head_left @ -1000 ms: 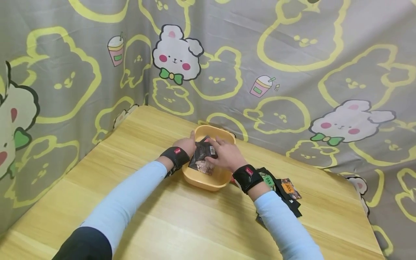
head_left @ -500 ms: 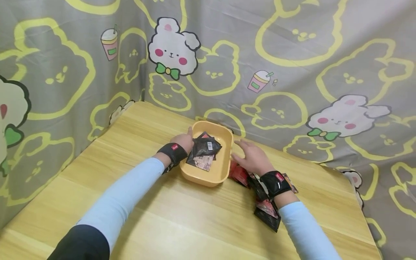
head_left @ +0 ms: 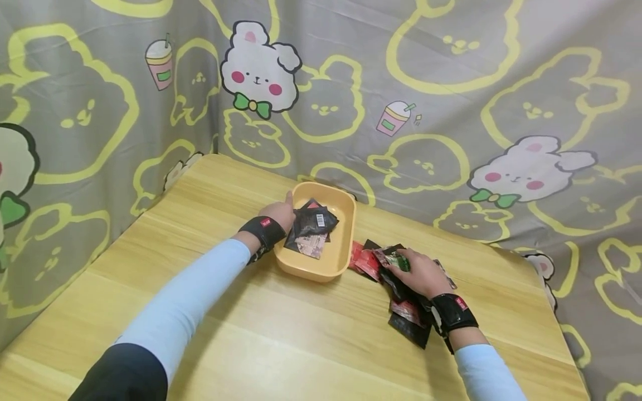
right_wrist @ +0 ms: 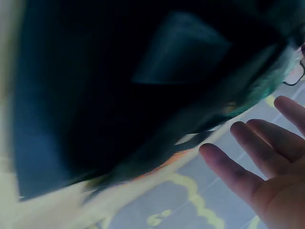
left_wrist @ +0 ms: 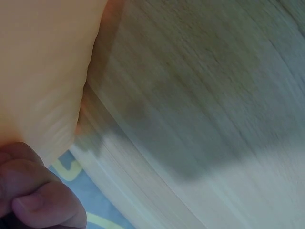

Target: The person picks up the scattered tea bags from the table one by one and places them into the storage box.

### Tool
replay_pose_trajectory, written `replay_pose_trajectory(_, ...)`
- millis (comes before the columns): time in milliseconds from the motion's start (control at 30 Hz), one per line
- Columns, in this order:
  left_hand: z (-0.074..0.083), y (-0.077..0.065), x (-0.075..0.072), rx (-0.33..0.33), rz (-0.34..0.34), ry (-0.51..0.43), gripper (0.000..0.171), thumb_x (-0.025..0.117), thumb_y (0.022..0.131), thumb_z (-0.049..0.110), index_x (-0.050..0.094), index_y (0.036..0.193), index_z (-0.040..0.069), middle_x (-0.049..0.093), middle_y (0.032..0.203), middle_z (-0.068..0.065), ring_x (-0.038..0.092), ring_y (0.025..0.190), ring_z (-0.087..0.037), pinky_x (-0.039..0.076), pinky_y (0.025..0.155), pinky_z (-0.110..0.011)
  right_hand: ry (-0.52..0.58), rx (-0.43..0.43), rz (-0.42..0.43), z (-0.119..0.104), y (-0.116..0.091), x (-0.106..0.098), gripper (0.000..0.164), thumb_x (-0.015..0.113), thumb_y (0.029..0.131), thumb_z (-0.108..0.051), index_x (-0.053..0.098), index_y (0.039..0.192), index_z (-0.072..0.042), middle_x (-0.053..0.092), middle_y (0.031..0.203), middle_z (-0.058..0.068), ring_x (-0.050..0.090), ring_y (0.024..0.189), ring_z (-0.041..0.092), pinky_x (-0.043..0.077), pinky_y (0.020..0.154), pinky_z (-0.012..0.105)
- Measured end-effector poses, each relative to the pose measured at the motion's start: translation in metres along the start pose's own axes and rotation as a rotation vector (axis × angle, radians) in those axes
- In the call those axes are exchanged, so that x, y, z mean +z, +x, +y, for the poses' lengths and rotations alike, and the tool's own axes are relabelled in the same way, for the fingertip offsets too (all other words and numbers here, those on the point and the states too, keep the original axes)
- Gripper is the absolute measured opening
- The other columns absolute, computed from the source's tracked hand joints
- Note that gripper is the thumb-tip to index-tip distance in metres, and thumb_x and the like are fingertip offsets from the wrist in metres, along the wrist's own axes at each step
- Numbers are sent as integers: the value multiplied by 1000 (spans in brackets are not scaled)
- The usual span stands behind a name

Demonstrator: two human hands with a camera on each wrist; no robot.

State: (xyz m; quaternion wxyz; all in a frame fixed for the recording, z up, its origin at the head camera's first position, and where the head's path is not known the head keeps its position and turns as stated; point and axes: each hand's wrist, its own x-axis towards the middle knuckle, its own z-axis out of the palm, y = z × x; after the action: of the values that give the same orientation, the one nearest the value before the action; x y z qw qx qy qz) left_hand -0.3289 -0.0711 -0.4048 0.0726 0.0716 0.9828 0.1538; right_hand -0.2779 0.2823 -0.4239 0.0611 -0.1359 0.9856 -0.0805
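Note:
In the head view a yellow-orange plastic tub [head_left: 313, 272] holds several dark packets [head_left: 315, 223], one with a white barcode label. My left hand [head_left: 277, 216] grips the tub's left side, one finger lying up along the rim. Curled fingers [left_wrist: 43, 191] show against the tub's wall in the left wrist view. Over a loose pile of black and red packets [head_left: 408, 328], right of the tub, is my right hand [head_left: 422, 273]. Its fingers [right_wrist: 233, 174] are spread and fairly straight beside a blurred black packet [right_wrist: 95, 109]. Whether they touch one is unclear.
Everything rests on a light wood-grain table [head_left: 281, 345]. A grey curtain [head_left: 351, 33] with yellow outlines and rabbit faces hangs along its back and left edges. Red packets [head_left: 365, 262] lie close to the tub's right wall.
My right hand has left the packets inside the tub and moved right, out over the loose pile. The left hand has stayed at the tub's side. The head view has shifted slightly.

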Motion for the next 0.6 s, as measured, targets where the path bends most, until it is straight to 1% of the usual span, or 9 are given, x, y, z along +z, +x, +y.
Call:
replay_pose_trajectory(67, 2, -2, -2, 6, 6, 5, 66, 45, 97, 20, 12, 147, -7, 69, 90, -17, 66, 77, -28, 52, 69, -39, 14, 31, -11, 6, -4, 3, 68, 53, 89, -50, 46, 136, -1, 54, 128, 26, 56, 109, 43, 44, 87, 56)
replay_pose_trajectory(200, 0, -1, -1, 2, 11, 10, 66, 45, 97, 20, 12, 147, -7, 69, 84, -16, 65, 70, -27, 51, 64, -38, 65, 75, -88, 11, -5, 4, 78, 49, 90, -56, 38, 140, 2, 51, 130, 30, 56, 108, 44, 44, 87, 55)
replay_pose_trajectory(267, -1, 0, 1, -7, 10, 8, 65, 45, 97, 21, 12, 147, -6, 68, 81, -15, 63, 67, -26, 50, 61, -36, 81, 88, -127, 12, -4, 3, 78, 49, 91, -53, 34, 142, 4, 53, 127, 31, 58, 103, 42, 46, 85, 53)
replay_pose_trajectory(300, -1, 0, 1, -11, 6, 6, 65, 44, 98, 21, 12, 147, -6, 68, 80, -15, 62, 65, -25, 49, 60, -36, 85, 93, -143, 12, -4, 2, 77, 50, 91, -50, 31, 143, 5, 57, 121, 30, 61, 98, 41, 46, 82, 51)
replay_pose_trajectory(400, 0, 0, 1, -26, -2, 1, 66, 45, 98, 22, 11, 148, -5, 67, 77, -14, 61, 63, -25, 48, 59, -36, 49, 94, -156, 11, -2, 1, 71, 52, 91, -38, 31, 143, 4, 63, 111, 27, 63, 83, 31, 47, 74, 44)
replay_pose_trajectory(467, 1, 1, 1, -25, -4, 13, 66, 45, 98, 22, 11, 148, -5, 67, 78, -14, 61, 64, -25, 48, 59, -36, 20, 87, -162, 9, -1, 0, 68, 52, 90, -32, 31, 143, 4, 65, 106, 25, 61, 72, 24, 44, 68, 40)
replay_pose_trajectory(500, 1, 1, 1, -25, -4, 18, 66, 45, 98, 22, 11, 148, -4, 67, 78, -14, 62, 64, -25, 49, 60, -36, 11, 87, -170, 7, -1, 0, 67, 52, 90, -31, 31, 143, 4, 66, 103, 24, 60, 69, 24, 43, 67, 39)
replay_pose_trajectory(567, 3, 1, 2, -22, -2, 27, 66, 45, 98, 22, 11, 148, -5, 68, 80, -15, 63, 66, -26, 49, 61, -37, -7, 90, -169, 6, -1, -1, 64, 50, 91, -31, 32, 143, 3, 66, 102, 23, 60, 67, 23, 43, 66, 39)
replay_pose_trajectory(600, 4, 2, 1, -17, 0, 31, 66, 45, 97, 22, 12, 148, -5, 68, 81, -15, 64, 67, -26, 50, 62, -38, -18, 89, -161, 5, -1, -2, 62, 49, 92, -30, 33, 143, 3, 66, 101, 24, 60, 68, 25, 43, 65, 40)
